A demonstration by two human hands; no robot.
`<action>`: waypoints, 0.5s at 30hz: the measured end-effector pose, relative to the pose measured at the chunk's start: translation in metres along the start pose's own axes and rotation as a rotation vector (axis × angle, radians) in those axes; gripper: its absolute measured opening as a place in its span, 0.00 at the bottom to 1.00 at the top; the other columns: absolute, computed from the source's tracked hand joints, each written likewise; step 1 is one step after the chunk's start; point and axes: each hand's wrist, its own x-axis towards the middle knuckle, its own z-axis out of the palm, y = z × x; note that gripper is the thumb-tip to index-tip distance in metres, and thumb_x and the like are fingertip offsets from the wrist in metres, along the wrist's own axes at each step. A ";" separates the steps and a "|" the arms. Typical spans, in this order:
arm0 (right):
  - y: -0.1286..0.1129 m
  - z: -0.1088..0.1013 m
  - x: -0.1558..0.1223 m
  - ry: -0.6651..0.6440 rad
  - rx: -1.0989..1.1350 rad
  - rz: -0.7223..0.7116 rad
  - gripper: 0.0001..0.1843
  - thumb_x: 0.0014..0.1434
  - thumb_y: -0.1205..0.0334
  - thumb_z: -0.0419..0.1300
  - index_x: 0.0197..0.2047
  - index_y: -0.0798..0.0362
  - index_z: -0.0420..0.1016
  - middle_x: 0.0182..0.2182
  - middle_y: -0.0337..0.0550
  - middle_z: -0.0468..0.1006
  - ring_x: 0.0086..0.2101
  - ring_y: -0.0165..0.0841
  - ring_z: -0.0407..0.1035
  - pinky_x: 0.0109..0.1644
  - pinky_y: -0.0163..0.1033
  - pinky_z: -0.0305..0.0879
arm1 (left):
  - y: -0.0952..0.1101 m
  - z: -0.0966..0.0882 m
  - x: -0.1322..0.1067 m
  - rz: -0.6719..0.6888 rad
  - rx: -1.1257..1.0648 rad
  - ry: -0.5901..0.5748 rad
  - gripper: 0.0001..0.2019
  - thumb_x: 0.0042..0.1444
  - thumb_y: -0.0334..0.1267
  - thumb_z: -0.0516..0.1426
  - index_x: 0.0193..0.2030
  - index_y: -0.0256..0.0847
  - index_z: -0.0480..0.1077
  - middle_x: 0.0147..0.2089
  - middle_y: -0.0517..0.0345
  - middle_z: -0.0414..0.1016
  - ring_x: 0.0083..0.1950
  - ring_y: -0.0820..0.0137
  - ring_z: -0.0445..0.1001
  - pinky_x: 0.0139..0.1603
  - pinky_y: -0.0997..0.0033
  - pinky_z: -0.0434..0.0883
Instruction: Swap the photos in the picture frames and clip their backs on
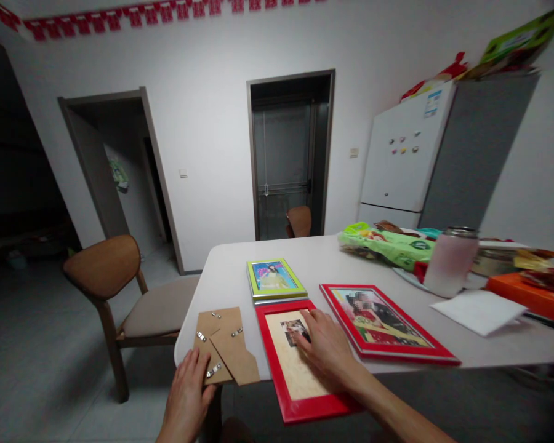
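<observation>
My right hand (325, 347) lies flat, fingers stretched, on the pale inside of a red picture frame (277, 363) at the table's near edge, fingertips touching a small photo (293, 332) in it. My left hand (189, 387) rests at the table edge with fingers extended against a brown frame backing board (224, 341) with metal clips and a folded stand. A green frame (274, 278) with a picture lies just beyond the red one. A larger red frame (383, 320) with a picture lies to the right.
White table (332, 258) carries a green snack bag (388, 243), a pinkish jar (450, 261), white paper (477, 311) and an orange box (530, 295) at right. A wooden chair (120, 289) stands left. A fridge (410, 154) and two dark doorways lie behind.
</observation>
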 end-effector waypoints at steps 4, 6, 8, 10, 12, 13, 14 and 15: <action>-0.055 0.005 -0.006 -0.130 0.262 -0.213 0.24 0.52 0.52 0.48 0.50 0.52 0.62 0.41 0.49 0.69 0.41 0.37 0.61 0.44 0.39 0.54 | 0.001 0.002 0.001 0.054 0.027 0.012 0.21 0.45 0.30 0.52 0.50 0.38 0.63 0.55 0.47 0.61 0.57 0.59 0.57 0.55 0.58 0.59; -0.082 0.014 -0.008 -0.194 0.287 -0.266 0.27 0.48 0.48 0.51 0.50 0.52 0.62 0.39 0.49 0.70 0.40 0.39 0.61 0.44 0.42 0.54 | 0.000 0.002 0.003 0.090 0.031 0.031 0.19 0.46 0.33 0.52 0.48 0.38 0.65 0.53 0.48 0.64 0.55 0.60 0.60 0.53 0.59 0.61; -0.101 0.024 -0.009 -0.228 0.283 -0.282 0.30 0.43 0.48 0.55 0.49 0.52 0.64 0.39 0.50 0.69 0.40 0.42 0.61 0.43 0.45 0.55 | -0.003 0.001 0.005 0.120 0.042 0.063 0.18 0.46 0.35 0.53 0.46 0.39 0.66 0.51 0.48 0.66 0.53 0.60 0.62 0.51 0.59 0.64; -0.109 0.030 -0.008 -0.223 0.336 -0.271 0.29 0.42 0.52 0.57 0.48 0.52 0.64 0.40 0.50 0.67 0.40 0.41 0.61 0.43 0.44 0.56 | -0.006 -0.001 0.007 0.150 0.056 0.103 0.17 0.45 0.36 0.55 0.44 0.39 0.68 0.49 0.48 0.69 0.51 0.59 0.65 0.49 0.60 0.66; -0.107 0.028 -0.008 -0.192 0.433 -0.253 0.26 0.44 0.57 0.56 0.49 0.52 0.64 0.40 0.49 0.66 0.41 0.37 0.60 0.44 0.40 0.56 | -0.005 -0.005 0.009 0.189 0.055 0.153 0.16 0.45 0.38 0.56 0.43 0.39 0.69 0.47 0.48 0.70 0.49 0.59 0.67 0.47 0.60 0.68; -0.102 0.023 -0.008 -0.172 0.473 -0.245 0.26 0.44 0.59 0.55 0.49 0.52 0.64 0.40 0.48 0.65 0.41 0.36 0.60 0.45 0.39 0.56 | -0.001 -0.008 0.009 0.215 0.046 0.182 0.16 0.46 0.39 0.56 0.43 0.39 0.69 0.46 0.48 0.71 0.48 0.59 0.68 0.46 0.60 0.68; -0.096 0.017 -0.009 -0.152 0.496 -0.241 0.25 0.44 0.60 0.55 0.49 0.52 0.64 0.40 0.47 0.65 0.42 0.35 0.60 0.45 0.38 0.56 | 0.004 -0.009 0.008 0.244 0.033 0.212 0.17 0.46 0.41 0.56 0.43 0.40 0.69 0.46 0.48 0.71 0.48 0.59 0.68 0.45 0.60 0.69; -0.089 0.009 -0.011 -0.136 0.505 -0.243 0.26 0.43 0.61 0.55 0.49 0.51 0.64 0.40 0.47 0.65 0.42 0.35 0.59 0.46 0.38 0.56 | 0.011 -0.011 0.007 0.269 0.016 0.238 0.17 0.46 0.43 0.56 0.44 0.40 0.68 0.46 0.48 0.71 0.48 0.59 0.68 0.45 0.60 0.69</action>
